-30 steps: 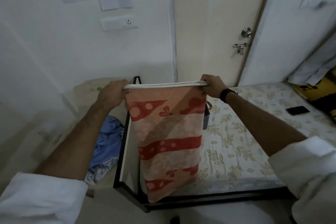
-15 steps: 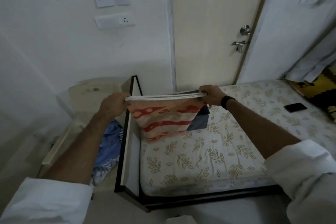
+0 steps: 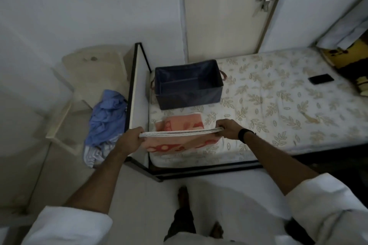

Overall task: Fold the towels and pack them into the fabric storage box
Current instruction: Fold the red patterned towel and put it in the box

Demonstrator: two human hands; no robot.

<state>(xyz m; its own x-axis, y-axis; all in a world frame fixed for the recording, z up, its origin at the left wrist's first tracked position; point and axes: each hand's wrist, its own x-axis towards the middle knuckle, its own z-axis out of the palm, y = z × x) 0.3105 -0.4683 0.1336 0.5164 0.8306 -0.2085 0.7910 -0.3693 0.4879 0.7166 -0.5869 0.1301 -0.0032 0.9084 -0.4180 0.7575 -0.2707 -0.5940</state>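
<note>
The orange terry towel with red wavy bands and pale dots (image 3: 180, 141) is held over the near left corner of the bed, its doubled white top edge stretched level between both hands. The left hand (image 3: 133, 139) pinches the left end of that edge; the right hand (image 3: 227, 129), black band at the wrist, pinches the right end. Each grip is clenched on the cloth. The lower part of the towel already lies on the leaf-printed white mattress (image 3: 278, 109), which suggests the held edge is being laid over it to make the next fold; the taut, level edge keeps the layers aligned. Just beyond the towel stands the dark blue rectangular fabric storage box (image 3: 189, 93) with brown side handles, open at the top; nothing can be seen inside it, so packing has not begun. Farther right on the mattress lies a black phone (image 3: 321, 79). Left of the bed frame, crumpled blue cloth (image 3: 107, 117) rests on a pale plastic chair (image 3: 79, 77).
</note>
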